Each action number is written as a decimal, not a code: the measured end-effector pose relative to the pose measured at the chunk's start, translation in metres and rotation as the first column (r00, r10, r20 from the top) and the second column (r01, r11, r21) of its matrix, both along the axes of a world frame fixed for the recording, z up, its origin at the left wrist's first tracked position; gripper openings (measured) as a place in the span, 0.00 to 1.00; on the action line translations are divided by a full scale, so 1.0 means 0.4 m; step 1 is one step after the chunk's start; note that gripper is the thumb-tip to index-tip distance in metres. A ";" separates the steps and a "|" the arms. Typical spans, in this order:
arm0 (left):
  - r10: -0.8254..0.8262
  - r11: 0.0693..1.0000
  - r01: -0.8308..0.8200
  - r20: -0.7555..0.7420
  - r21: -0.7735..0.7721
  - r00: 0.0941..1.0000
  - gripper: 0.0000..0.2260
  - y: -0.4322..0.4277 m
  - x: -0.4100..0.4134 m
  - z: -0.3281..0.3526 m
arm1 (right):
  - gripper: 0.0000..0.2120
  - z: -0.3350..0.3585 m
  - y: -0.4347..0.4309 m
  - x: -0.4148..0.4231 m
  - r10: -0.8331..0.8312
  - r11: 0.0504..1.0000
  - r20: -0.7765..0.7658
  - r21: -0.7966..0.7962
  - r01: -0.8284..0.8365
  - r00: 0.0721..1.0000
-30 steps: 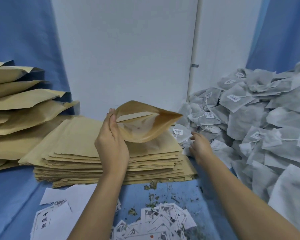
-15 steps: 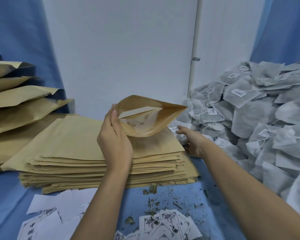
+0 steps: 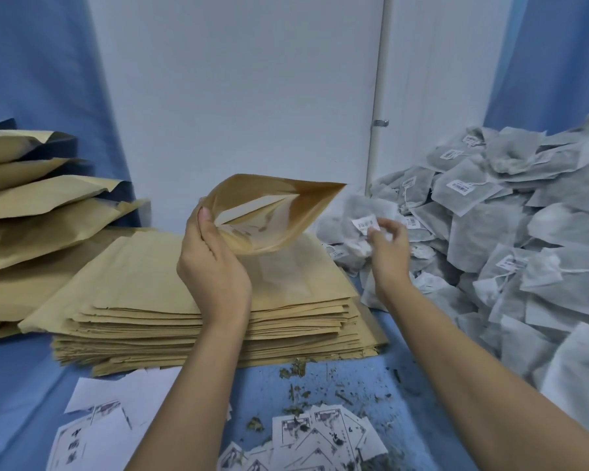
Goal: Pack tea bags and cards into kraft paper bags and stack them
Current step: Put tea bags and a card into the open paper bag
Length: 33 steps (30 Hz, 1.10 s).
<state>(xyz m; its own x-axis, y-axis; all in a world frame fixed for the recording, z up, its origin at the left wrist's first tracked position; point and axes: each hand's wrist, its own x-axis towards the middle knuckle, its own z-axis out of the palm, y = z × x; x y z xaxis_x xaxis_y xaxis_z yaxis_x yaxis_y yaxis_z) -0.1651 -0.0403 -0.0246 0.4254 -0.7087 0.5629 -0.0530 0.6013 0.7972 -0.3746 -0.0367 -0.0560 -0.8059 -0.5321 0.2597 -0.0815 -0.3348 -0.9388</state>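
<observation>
left hand [image 3: 215,266] grips the kraft bag [image 3: 269,212] by its near rim above the flat stack [image 3: 170,287] mid-desk, mouth gaping toward the desk's right edge. right hand [image 3: 388,246] pinches a tea bag [image 3: 363,212] just right of that mouth (label uppermost); insertion judged a short leftward pass.

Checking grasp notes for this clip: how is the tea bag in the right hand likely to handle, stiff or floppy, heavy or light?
Probably floppy: the tea bag crumples in the right hand's fingertip pinch. Likely light, since that pinch alone carries it. Its thin mesh may leak or tear; loose leaf bits litter the blue cloth.
</observation>
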 end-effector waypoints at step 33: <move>-0.147 0.989 0.139 0.323 0.047 0.935 0.18 0.030 0.010 -0.033 | 0.20 0.170 0.086 0.299 0.350 0.895 -0.704 0.447 0.003 0.617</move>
